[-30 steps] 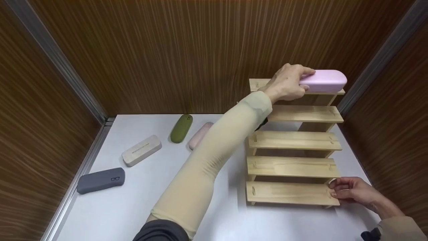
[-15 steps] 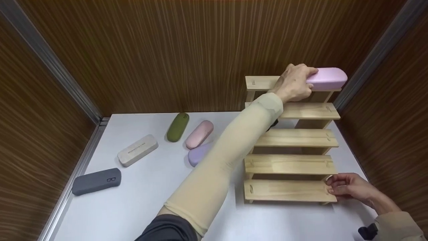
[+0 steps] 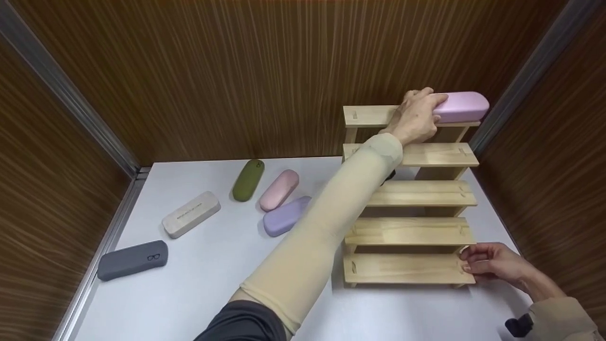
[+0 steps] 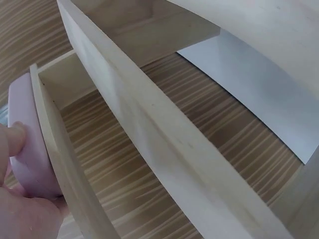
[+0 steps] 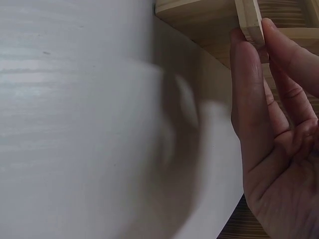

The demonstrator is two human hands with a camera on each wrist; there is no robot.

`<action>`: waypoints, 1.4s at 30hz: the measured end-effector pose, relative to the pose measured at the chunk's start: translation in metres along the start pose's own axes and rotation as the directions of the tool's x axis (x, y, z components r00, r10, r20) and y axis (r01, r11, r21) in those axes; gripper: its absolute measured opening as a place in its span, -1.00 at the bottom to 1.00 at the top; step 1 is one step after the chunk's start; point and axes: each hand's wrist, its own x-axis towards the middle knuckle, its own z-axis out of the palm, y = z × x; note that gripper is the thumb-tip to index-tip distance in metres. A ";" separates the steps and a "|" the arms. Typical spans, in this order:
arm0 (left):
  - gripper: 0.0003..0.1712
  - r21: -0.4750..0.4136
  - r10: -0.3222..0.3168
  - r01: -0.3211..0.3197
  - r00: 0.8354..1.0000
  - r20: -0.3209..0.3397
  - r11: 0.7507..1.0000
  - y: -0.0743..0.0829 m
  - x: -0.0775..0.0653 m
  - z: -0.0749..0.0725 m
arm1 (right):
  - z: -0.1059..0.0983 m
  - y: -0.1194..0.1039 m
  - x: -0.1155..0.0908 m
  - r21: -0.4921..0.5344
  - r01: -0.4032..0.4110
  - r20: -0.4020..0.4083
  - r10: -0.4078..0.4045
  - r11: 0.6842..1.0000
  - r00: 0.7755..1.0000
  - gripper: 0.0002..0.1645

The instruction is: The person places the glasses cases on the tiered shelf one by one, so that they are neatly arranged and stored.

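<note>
In the head view my left hand (image 3: 416, 116) reaches across to the top step of a light wooden tiered stand (image 3: 409, 269). It grips the left end of a glossy pink-lilac glasses case (image 3: 463, 106), which lies lengthwise at the step's right end. The left wrist view shows fingers (image 4: 16, 137) and thumb on either side of the case (image 4: 32, 149), close against the step's edge. Low on the right, my right hand (image 3: 504, 267) pinches the right end of the bottom step. In the right wrist view its thumb and fingers clasp the board's corner (image 5: 250, 25).
Left of the stand on the white table (image 3: 199, 293) lie a grey glasses case (image 3: 132, 260), a beige one (image 3: 191, 214), an olive one (image 3: 248, 180), a pink one (image 3: 279, 190) and a lavender one (image 3: 284, 218) partly behind my sleeve. Wood-grain panels (image 3: 236, 80) enclose the table.
My left hand has slid the pink-lilac case slightly right along the top step. The sleeve has moved right, uncovering the lavender case. My right hand keeps its pinch; the head view has shifted slightly.
</note>
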 end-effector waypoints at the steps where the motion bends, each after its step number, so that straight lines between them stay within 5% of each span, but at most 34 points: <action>1: -0.31 0.001 0.000 0.000 1.000 -0.001 1.000 -0.001 0.000 0.000 | 0.000 0.000 0.000 0.001 0.006 0.002 -0.006 1.000 1.000 -0.67; 12: -0.29 -0.021 -0.014 0.014 1.000 0.014 1.000 -0.009 -0.003 -0.002 | 0.002 0.002 0.004 0.000 0.011 0.008 -0.011 1.000 1.000 -0.66; 23: -0.29 -0.043 0.036 -0.036 0.999 0.009 0.998 -0.024 -0.008 -0.026 | -0.003 0.002 0.009 -0.025 0.002 0.002 -0.002 1.000 1.000 -0.67; 33: -0.38 -0.065 0.214 -0.214 0.977 -0.012 0.975 -0.048 -0.029 -0.037 | -0.010 0.001 0.009 0.007 0.011 0.025 -0.011 1.000 1.000 -0.63; 42: -0.35 -0.066 0.226 -0.225 0.974 0.003 0.972 -0.072 -0.058 -0.041 | -0.010 0.002 0.014 0.031 0.004 0.024 -0.005 1.000 1.000 -0.62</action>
